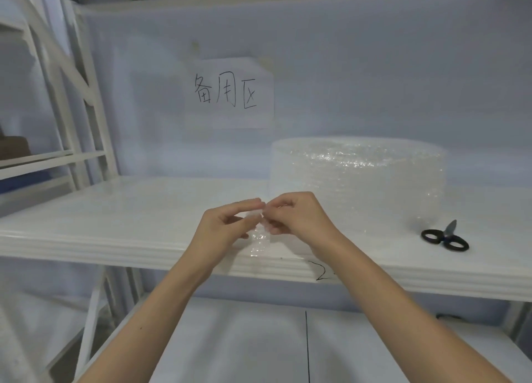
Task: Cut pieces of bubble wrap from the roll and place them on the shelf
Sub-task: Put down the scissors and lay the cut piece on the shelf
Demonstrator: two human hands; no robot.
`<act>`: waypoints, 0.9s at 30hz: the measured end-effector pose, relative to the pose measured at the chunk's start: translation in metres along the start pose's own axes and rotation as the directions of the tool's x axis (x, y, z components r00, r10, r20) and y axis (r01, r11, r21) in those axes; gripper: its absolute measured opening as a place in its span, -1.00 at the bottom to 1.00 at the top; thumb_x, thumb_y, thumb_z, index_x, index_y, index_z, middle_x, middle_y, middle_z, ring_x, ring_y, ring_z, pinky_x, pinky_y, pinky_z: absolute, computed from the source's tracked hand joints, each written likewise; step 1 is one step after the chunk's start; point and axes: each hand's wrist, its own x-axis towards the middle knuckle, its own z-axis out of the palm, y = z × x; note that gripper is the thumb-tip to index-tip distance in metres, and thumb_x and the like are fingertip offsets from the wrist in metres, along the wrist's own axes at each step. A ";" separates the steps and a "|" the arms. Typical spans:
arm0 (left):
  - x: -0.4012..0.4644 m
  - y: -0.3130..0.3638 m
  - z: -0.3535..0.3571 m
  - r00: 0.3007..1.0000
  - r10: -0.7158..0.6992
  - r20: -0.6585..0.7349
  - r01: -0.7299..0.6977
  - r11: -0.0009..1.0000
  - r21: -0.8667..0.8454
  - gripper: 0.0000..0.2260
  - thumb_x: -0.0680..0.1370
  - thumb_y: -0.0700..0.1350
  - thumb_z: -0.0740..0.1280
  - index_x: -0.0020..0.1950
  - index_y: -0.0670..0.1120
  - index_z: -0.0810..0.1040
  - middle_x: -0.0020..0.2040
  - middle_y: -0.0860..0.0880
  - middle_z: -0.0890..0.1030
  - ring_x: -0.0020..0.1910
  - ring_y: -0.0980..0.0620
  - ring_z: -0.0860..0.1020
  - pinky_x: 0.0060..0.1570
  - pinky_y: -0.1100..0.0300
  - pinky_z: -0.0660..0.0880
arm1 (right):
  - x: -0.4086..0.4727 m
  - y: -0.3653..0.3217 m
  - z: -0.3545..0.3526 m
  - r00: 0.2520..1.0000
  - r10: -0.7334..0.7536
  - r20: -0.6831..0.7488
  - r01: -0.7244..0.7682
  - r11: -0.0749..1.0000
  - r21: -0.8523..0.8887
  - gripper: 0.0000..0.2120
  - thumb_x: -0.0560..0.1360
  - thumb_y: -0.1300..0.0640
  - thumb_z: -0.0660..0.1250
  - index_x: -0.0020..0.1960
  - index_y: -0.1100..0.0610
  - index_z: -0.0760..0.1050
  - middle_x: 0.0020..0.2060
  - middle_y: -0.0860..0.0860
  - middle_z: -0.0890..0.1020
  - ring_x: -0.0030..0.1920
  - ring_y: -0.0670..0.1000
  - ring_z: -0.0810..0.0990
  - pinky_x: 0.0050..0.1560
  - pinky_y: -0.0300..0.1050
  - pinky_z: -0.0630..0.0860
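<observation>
A large roll of clear bubble wrap (357,181) stands upright on the white shelf (121,224), right of centre. In front of it, over the shelf's front edge, my left hand (227,230) and my right hand (293,218) meet and pinch the top of a small piece of bubble wrap (260,240). The piece hangs down between them to the shelf edge. Black-handled scissors (444,237) lie shut on the shelf at the right, touched by neither hand.
A paper sign (229,93) with handwritten characters is taped to the back wall. White rack uprights (86,94) stand at the left. A lower shelf (244,348) lies below my forearms. A black mark is on the shelf's front lip.
</observation>
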 end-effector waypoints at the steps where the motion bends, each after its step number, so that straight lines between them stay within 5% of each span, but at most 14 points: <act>1: 0.000 -0.002 -0.002 1.000 -0.009 0.002 0.009 1.000 -0.006 -0.81 0.52 -0.19 0.43 0.02 0.09 0.72 -0.10 0.15 0.73 -0.19 0.18 0.65 -0.12 0.26 0.58 | 0.002 0.001 0.002 1.000 0.009 -0.001 -0.009 0.999 0.039 -0.93 0.47 0.30 0.40 -0.12 0.31 0.64 -0.37 0.11 0.68 -0.39 -0.02 0.63 -0.22 -0.20 0.63; 9: 0.000 -0.009 -0.011 1.000 -0.031 -0.006 0.030 0.994 -0.101 -0.83 0.50 -0.18 0.45 -0.03 0.08 0.75 -0.01 0.03 0.75 0.05 0.04 0.69 0.10 0.12 0.58 | 0.008 0.006 0.019 0.998 0.052 -0.018 -0.047 0.973 0.224 -0.89 0.48 0.34 0.40 0.00 0.33 0.60 -0.24 0.21 0.68 -0.32 0.01 0.67 -0.18 -0.22 0.65; 16: 0.002 -0.012 -0.013 0.997 -0.070 -0.043 0.062 0.984 -0.166 -0.83 0.52 -0.30 0.40 0.02 -0.09 0.72 -0.09 -0.06 0.75 -0.14 -0.01 0.73 -0.16 0.29 0.59 | 0.009 0.006 0.018 0.999 0.024 -0.039 -0.018 0.989 0.144 -0.86 0.44 0.30 0.42 -0.02 0.17 0.64 -0.26 0.11 0.70 -0.37 -0.01 0.60 -0.21 -0.15 0.60; 21: 0.003 -0.015 -0.017 0.997 -0.071 -0.026 0.067 0.989 -0.129 -0.80 0.51 -0.27 0.42 -0.01 0.00 0.75 -0.05 -0.07 0.75 0.02 -0.09 0.71 0.11 0.06 0.58 | 0.013 0.004 0.018 0.999 -0.032 -0.014 0.034 0.981 0.193 -0.85 0.48 0.40 0.36 -0.08 0.22 0.66 -0.25 0.08 0.68 -0.30 -0.03 0.63 -0.06 -0.17 0.64; 27: 0.003 -0.015 -0.017 0.997 -0.057 -0.051 0.047 0.982 -0.182 -0.83 0.52 -0.29 0.41 0.02 -0.11 0.73 -0.02 -0.08 0.75 -0.03 -0.05 0.72 -0.06 0.28 0.59 | 0.014 0.004 0.019 0.999 -0.033 -0.027 0.037 0.981 0.193 -0.82 0.48 0.38 0.34 -0.11 0.17 0.68 -0.19 0.08 0.70 -0.21 0.00 0.63 0.04 -0.11 0.63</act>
